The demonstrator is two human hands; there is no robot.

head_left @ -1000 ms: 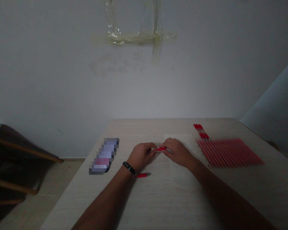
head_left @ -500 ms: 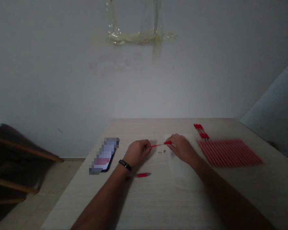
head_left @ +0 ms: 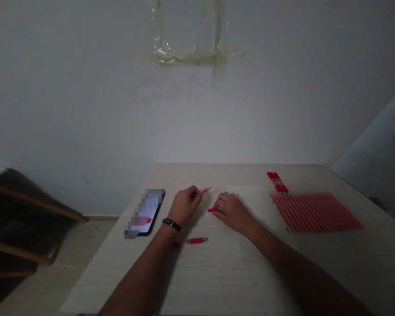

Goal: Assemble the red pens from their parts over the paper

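My left hand (head_left: 185, 203), with a dark band at its wrist, pinches a thin red pen refill (head_left: 206, 190) whose tip points up and to the right. My right hand (head_left: 234, 211) is closed on a pen barrel with a red grip (head_left: 212, 210); only its red end shows past the fingers, low over the table. The refill and the barrel are apart. Beside my left forearm lies a red pen (head_left: 195, 241) with a silver tip, its rear end partly hidden by the arm.
On the right, many thin red sticks (head_left: 317, 211) lie in a neat row, with several red pens (head_left: 278, 182) behind them. A pale sheet (head_left: 250, 193) lies under my right hand. A phone (head_left: 145, 213) rests at the table's left; a wall (head_left: 237, 127) stands behind.
The refill, earlier in line with the barrel and at its end, is now separate from it. My right hand has moved left and nearer with the barrel; the refill now tilts upward.
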